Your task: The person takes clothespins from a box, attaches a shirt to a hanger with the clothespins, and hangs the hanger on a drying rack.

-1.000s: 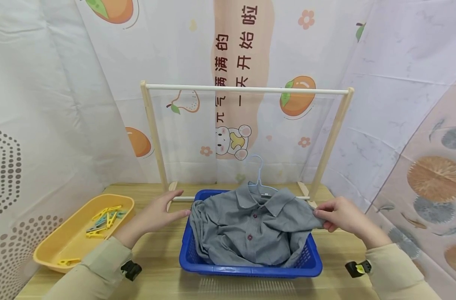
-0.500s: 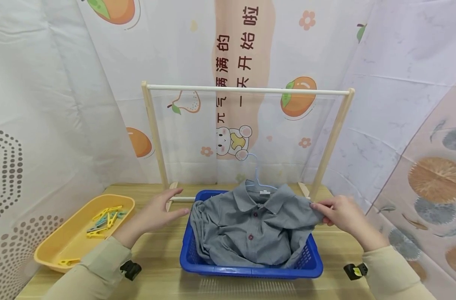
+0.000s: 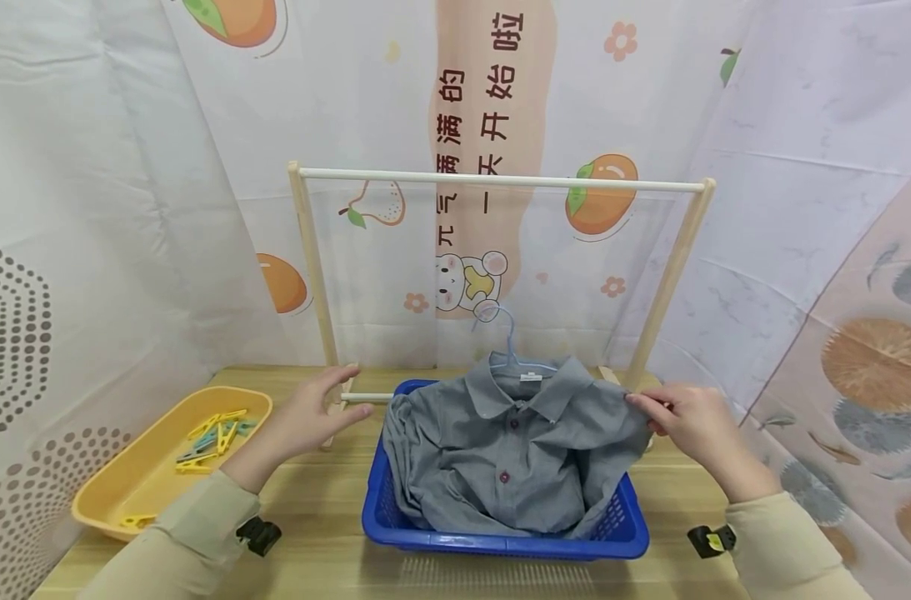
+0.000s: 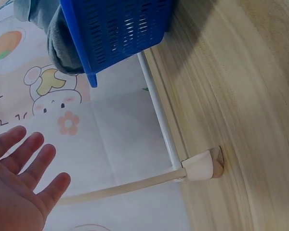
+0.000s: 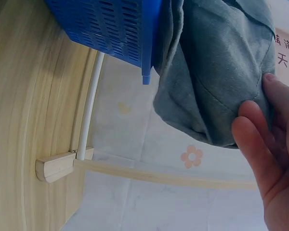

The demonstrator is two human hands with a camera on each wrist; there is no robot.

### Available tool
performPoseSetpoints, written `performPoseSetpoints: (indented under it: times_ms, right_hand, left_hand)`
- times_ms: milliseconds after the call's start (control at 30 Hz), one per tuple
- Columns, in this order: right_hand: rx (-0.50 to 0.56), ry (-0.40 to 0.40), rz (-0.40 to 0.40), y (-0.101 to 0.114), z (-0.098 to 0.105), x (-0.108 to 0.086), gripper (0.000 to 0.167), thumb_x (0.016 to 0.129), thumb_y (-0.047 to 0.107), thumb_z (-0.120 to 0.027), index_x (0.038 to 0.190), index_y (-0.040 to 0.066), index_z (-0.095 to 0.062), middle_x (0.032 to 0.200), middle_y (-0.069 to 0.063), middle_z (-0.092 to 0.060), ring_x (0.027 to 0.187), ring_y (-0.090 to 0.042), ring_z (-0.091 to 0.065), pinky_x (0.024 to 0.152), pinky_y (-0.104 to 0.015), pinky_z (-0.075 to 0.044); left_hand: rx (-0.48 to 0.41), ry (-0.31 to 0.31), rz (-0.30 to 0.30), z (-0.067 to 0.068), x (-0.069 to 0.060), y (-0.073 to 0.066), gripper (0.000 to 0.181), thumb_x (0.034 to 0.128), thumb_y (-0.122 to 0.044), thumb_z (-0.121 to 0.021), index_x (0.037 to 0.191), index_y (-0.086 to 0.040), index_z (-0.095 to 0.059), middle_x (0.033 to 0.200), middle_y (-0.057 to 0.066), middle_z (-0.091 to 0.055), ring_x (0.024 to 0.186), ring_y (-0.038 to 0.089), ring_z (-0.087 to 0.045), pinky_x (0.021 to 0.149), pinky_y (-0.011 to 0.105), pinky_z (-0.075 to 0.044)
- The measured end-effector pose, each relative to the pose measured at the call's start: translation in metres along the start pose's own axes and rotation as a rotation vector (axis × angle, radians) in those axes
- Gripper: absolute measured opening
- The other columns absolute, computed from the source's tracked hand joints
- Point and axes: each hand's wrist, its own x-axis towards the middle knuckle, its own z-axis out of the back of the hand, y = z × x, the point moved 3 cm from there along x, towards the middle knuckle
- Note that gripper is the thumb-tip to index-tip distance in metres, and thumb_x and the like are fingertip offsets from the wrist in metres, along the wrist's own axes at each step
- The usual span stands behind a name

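Note:
A grey button-up shirt (image 3: 500, 450) lies bunched in a blue plastic basket (image 3: 508, 543), its collar toward the back. From its neck rises the hook of a pale blue clothes hanger (image 3: 511, 337); the rest of the hanger is mostly hidden in the cloth. At the shirt's right shoulder, my right hand (image 3: 691, 421) pinches the fabric between thumb and fingers, as the right wrist view also shows on the cloth (image 5: 221, 72). My left hand (image 3: 305, 421) hovers left of the basket, apart from the shirt. Its fingers are spread and hold nothing in the left wrist view.
Behind the basket stands a wooden rack with a white top rail (image 3: 500, 179) and a low crossbar. A yellow tray (image 3: 155, 492) at the left holds several yellow and green clothespins (image 3: 218, 433). Printed cloth hangs around the wooden table (image 3: 312, 533).
The shirt's collar and right shoulder have risen a little in my right hand's pinch. The hanger hook has swung slightly left. My left hand has drawn a little away from the shirt.

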Motion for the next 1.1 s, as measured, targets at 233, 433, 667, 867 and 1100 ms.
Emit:
performPoseSetpoints:
  times_ms: [233,433,667,867,1100]
  right_hand:
    - [-0.033,-0.1,0.099,-0.001,0.002,0.002,0.011,0.077,0.013,-0.087,0.079,0.021,-0.08,0.061,0.021,-0.059,0.052,0.007,-0.053,0.049,-0.026,-0.048]
    - [-0.028,-0.17,0.141,-0.001,0.005,0.002,0.011,0.076,0.014,-0.088,0.084,0.019,-0.082,0.072,0.008,-0.072,0.055,0.005,-0.06,0.053,-0.026,-0.053]
    - [-0.039,-0.248,0.151,0.0,0.008,0.002,0.019,0.071,0.008,-0.088,0.089,0.012,-0.083,0.078,0.001,-0.075,0.056,-0.003,-0.064,0.055,-0.032,-0.055]
    - [-0.037,-0.31,0.183,0.002,0.009,0.003,0.008,0.081,0.015,-0.083,0.089,0.013,-0.083,0.073,0.004,-0.072,0.056,-0.009,-0.065,0.054,-0.035,-0.053]
    - [-0.024,-0.37,0.162,0.003,0.008,0.004,0.006,0.081,0.015,-0.083,0.087,0.014,-0.082,0.071,0.005,-0.071,0.057,-0.012,-0.065,0.054,-0.031,-0.052]
  left_hand:
    - [-0.032,-0.018,-0.005,0.005,-0.001,-0.003,0.074,0.0941,-0.05,-0.071,0.151,-0.009,-0.048,0.151,0.018,-0.048,0.14,0.042,-0.042,0.106,0.065,-0.038]
    - [-0.027,-0.038,-0.029,0.009,0.0,-0.003,0.069,0.095,-0.048,-0.07,0.148,-0.009,-0.052,0.149,0.017,-0.05,0.137,0.041,-0.045,0.105,0.065,-0.04]
    - [-0.014,-0.062,-0.031,0.014,0.0,-0.002,0.067,0.0955,-0.048,-0.07,0.146,-0.007,-0.054,0.147,0.019,-0.051,0.135,0.042,-0.046,0.105,0.066,-0.039]
    - [-0.004,-0.131,-0.075,0.02,-0.001,0.0,0.058,0.0958,-0.04,-0.072,0.141,-0.006,-0.058,0.137,0.018,-0.059,0.127,0.039,-0.054,0.1,0.064,-0.044]
    - [0.017,-0.225,-0.115,0.028,-0.001,0.0,0.049,0.0957,-0.028,-0.074,0.137,-0.004,-0.06,0.133,0.017,-0.062,0.121,0.037,-0.057,0.097,0.061,-0.047]
